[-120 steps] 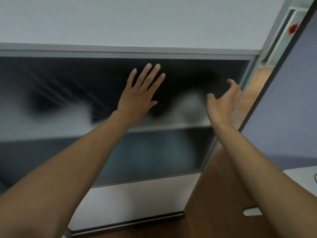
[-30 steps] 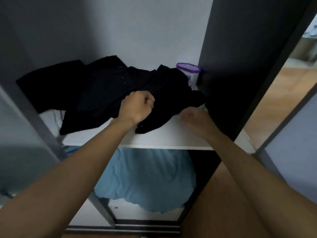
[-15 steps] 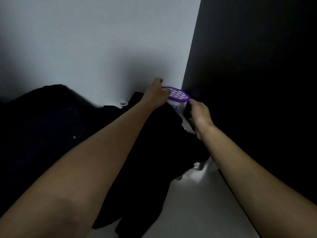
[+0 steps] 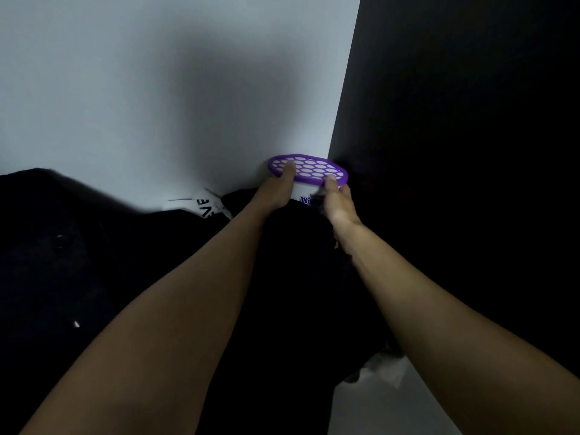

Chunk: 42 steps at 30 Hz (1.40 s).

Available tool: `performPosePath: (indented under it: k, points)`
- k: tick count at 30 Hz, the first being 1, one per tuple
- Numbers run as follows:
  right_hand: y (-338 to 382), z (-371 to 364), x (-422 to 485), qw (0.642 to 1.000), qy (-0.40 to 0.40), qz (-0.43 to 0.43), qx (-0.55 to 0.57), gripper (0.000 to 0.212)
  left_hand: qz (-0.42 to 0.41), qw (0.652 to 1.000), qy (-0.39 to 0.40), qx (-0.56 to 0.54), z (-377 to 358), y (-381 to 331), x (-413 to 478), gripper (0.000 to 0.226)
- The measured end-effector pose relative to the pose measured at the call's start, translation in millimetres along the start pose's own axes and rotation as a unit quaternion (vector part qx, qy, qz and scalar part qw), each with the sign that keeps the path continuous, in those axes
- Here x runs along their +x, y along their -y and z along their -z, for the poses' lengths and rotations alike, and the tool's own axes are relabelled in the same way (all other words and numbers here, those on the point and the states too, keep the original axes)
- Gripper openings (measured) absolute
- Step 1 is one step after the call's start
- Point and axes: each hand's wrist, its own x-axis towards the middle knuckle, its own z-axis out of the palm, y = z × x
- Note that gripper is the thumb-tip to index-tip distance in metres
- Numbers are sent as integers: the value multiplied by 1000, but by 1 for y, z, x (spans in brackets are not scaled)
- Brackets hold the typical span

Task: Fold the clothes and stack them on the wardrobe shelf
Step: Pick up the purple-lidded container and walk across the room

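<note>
A heap of unfolded black clothes covers most of the white wardrobe shelf, with a white garment label showing near the back. In the back right corner stands a white tub with a purple perforated lid. My left hand grips the tub's left side, thumb over the lid's rim. My right hand grips its right side, thumb on the lid. Both forearms reach over the black clothes.
The pale back wall of the wardrobe is just behind the tub. A dark side panel closes the right side, right beside my right hand. A strip of bare shelf shows at the lower right.
Both hands have closed onto the purple-lidded tub; half a second ago the left was on its rim and the right was beside it. A second ago both hands were on the black clothes.
</note>
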Motion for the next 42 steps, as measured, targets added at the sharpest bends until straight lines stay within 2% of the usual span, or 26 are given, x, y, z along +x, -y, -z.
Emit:
performPosePath:
  k: [3, 7, 11, 16, 21, 25, 28, 35, 39, 42]
  points:
    - [-3, 4, -3, 995, -1, 13, 96, 35, -5, 998, 13, -58, 6, 2, 2, 68]
    - [10, 4, -12, 989, 7, 56, 138, 33, -36, 991, 2, -131, 14, -4, -7, 48]
    - [38, 4, -30, 976, 10, 84, 201, 33, -59, 974, 29, -218, 27, -24, -32, 59]
    - [76, 22, -69, 961, 29, 76, 265, 33, -60, 967, 18, -247, 42, -52, -96, 54]
    - [92, 52, -124, 963, 80, 52, 254, 27, -43, 954, -33, -295, 47, -70, -183, 37]
    - [93, 82, -175, 965, 162, -9, 207, 46, -35, 944, -89, -316, 45, -71, -254, 32]
    - [89, 106, -210, 952, 249, -12, 179, 46, -39, 931, -128, -340, 39, -62, -311, 28]
    - [49, 132, -312, 919, 363, -74, 136, 36, -11, 902, -244, -356, 8, -13, -456, 29]
    - [0, 128, -379, 885, 433, -87, 143, 30, 19, 864, -310, -395, -10, 32, -543, 27]
    - [-36, 121, -433, 858, 483, -100, 140, 23, 31, 820, -380, -426, -20, 68, -609, 22]
